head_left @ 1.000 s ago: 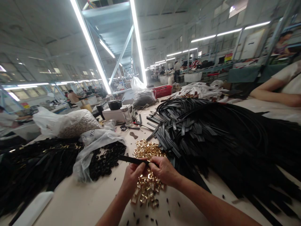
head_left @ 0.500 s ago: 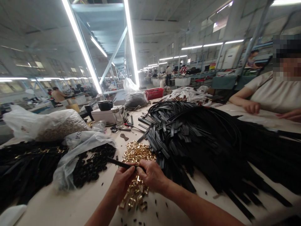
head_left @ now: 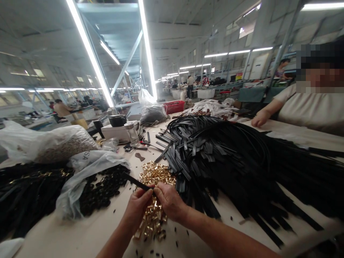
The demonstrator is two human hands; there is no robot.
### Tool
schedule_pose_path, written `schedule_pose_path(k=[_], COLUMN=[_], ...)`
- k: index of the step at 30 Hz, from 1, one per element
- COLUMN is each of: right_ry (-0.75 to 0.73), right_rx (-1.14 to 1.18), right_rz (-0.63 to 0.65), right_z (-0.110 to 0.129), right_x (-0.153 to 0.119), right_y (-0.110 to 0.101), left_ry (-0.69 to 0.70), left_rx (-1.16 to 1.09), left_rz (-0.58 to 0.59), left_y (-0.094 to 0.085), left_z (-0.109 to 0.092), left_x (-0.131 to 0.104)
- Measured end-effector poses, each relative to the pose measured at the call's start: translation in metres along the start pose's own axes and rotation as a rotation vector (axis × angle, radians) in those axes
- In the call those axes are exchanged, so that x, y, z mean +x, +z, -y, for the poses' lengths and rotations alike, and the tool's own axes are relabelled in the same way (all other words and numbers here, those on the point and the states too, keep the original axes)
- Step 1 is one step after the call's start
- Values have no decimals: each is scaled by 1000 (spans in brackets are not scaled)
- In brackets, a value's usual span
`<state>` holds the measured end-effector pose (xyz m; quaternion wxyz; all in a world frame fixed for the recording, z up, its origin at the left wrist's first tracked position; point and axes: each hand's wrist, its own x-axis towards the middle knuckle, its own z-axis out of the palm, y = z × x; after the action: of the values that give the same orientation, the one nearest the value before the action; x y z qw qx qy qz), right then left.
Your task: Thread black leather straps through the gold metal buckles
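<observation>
Between my two hands is a black strap (head_left: 136,182), its free end pointing up and to the left. My left hand (head_left: 139,205) pinches it with the thumb on top. My right hand (head_left: 168,200) is closed at the strap's other end, fingertips touching those of the left; whatever small piece may be between them is hidden. Right under and behind the hands lies a heap of gold metal buckle-like pieces (head_left: 156,172). To the right, a big pile of black straps (head_left: 212,154) spreads over the table (head_left: 67,236).
Black rings (head_left: 103,188) lie by a clear plastic bag (head_left: 68,195) on the left. A glass jar (head_left: 131,134), a black bowl (head_left: 117,120) and a red basket (head_left: 174,106) stand farther back. A co-worker (head_left: 311,107) sits across on the right. Small black bits dot the table.
The view has shifted slightly. The strap now slants more steeply, with both hands still on it. The co-worker's arm has moved to the left.
</observation>
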<state>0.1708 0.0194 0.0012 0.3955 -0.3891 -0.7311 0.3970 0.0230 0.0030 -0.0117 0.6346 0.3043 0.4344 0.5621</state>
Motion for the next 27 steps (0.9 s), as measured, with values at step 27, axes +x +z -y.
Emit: schedule_pose_path(k=[27], right_ry=[51], right_rx=[2], right_rz=[92], right_z=[0], right_x=[8], right_y=[-15], left_ry=[1], left_rx=[-41], left_rz=[79], left_y=[-13], left_z=[-7], left_x=[4])
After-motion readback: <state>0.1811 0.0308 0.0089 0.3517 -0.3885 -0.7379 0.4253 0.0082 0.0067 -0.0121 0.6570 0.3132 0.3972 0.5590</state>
